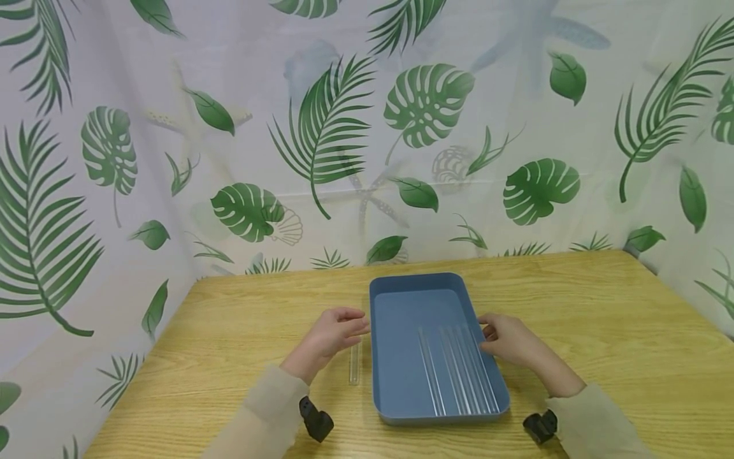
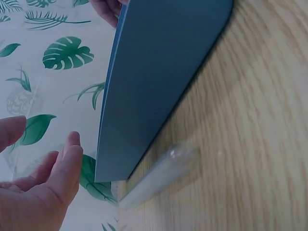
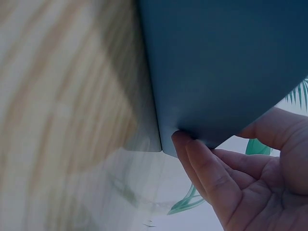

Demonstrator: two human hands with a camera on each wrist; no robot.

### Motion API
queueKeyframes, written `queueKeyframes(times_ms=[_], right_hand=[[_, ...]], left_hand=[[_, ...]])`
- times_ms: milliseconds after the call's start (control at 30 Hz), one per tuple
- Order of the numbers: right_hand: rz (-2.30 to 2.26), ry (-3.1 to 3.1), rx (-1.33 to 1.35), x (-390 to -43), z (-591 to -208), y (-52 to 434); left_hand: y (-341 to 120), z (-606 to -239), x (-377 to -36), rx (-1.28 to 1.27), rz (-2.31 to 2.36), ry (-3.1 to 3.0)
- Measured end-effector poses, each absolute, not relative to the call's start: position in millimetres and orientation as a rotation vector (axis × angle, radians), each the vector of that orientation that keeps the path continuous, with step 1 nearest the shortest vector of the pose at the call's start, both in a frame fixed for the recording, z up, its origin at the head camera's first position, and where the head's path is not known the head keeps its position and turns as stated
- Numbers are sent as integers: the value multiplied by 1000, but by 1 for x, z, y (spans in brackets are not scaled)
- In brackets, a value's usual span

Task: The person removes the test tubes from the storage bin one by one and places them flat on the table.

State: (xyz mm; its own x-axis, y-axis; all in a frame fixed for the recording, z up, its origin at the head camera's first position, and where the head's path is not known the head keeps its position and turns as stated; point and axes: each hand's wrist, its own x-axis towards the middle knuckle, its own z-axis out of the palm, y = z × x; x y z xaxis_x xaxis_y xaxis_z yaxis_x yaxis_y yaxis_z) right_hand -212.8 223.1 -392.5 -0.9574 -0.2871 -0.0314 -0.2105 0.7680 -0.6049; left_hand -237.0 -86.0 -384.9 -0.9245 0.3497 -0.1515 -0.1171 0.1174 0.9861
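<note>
A blue rectangular tray sits on the table in the head view. Several long clear tubes lie lengthwise along its right side, one a little apart from the others. My right hand grips the tray's right wall; in the right wrist view its fingers press the outer face and the thumb reaches over the rim. Beside the left wall, my left hand is held with loose fingers, apart from the tray in the left wrist view. Another clear tube lies on the table near this hand, its far part hidden.
The wood-grain table extends on both sides of the tray. Behind it and at the sides hangs a white cloth with green leaf prints. A black wrist camera is on the left wrist, another on the right.
</note>
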Motion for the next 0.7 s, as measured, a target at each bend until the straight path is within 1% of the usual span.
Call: queueKeyframes(times_ms=[467, 700], right_hand=[[-962, 2835, -393, -213, -395, 224], [-963, 2830, -395, -213, -395, 225]], left_hand=[[-61, -384, -229, 275, 1792, 2036], [-44, -383, -223, 195, 1781, 1995]])
